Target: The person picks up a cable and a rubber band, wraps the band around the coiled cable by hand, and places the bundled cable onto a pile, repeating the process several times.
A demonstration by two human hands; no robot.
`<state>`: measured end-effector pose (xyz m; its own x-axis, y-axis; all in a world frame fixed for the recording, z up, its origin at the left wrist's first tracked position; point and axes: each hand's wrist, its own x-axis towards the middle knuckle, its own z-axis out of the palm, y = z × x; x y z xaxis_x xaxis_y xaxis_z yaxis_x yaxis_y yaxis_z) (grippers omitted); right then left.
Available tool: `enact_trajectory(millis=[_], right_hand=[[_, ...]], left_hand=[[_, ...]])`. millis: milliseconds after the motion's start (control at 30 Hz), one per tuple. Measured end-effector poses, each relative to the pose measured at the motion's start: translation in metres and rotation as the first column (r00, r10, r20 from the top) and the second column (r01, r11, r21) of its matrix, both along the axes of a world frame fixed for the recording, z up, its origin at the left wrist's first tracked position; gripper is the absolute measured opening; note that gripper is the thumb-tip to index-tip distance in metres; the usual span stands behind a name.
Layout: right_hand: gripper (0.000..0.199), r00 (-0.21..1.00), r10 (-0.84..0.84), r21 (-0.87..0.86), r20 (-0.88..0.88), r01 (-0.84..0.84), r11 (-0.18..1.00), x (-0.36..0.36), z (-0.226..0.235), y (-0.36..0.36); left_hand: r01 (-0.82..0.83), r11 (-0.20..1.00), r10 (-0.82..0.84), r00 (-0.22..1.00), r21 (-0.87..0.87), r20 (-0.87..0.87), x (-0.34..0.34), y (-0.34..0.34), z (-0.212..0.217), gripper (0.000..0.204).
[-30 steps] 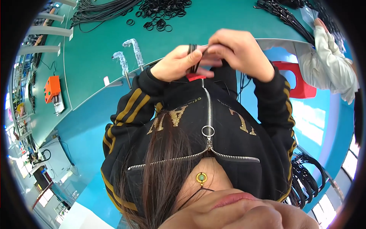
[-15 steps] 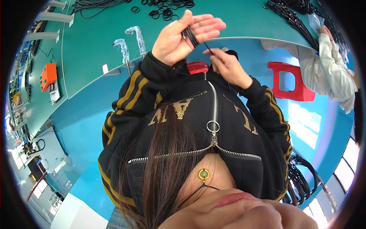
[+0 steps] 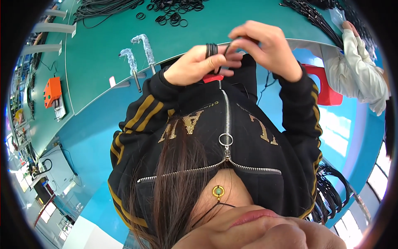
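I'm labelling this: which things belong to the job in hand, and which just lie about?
Apparently in use:
black loops on the left hand
dark strand at the right hand
perhaps the similar black rings

Apparently incidental:
orange device
red stool

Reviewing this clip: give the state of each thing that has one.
Black cord, looped around left hand
Left hand, partly open
Right hand, pinching black cord
Black rings, loose, scattered
Dark cables at upper left, lying bunched
Jacket zip, partly open
Red stool, partly hidden
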<state>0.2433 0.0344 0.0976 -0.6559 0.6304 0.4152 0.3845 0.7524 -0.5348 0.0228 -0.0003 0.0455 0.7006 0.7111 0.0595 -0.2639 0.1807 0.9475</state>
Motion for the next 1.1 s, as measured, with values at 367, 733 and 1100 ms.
enact_trajectory(millis=[367, 733, 1100], right_hand=[[0.023, 0.992, -0.123, -0.737, -0.004, 0.080, 0.671, -0.017, -0.086, -0.047], [0.025, 0.961, -0.208, -0.416, 0.182, 0.267, 0.869, -0.012, -0.078, -0.070], [0.025, 0.947, -0.026, 0.059, 0.319, 0.008, 0.998, -0.008, -0.011, -0.040]], left_hand=[[-0.130, 0.976, 0.177, 0.939, -0.174, 0.295, -0.015, 0.020, 0.013, 0.057], [-0.279, 0.953, 0.301, 0.913, -0.117, 0.276, -0.014, 0.031, 0.001, 0.049], [-0.336, 0.942, 0.335, 0.936, -0.016, 0.107, -0.009, 0.027, -0.020, 0.048]])
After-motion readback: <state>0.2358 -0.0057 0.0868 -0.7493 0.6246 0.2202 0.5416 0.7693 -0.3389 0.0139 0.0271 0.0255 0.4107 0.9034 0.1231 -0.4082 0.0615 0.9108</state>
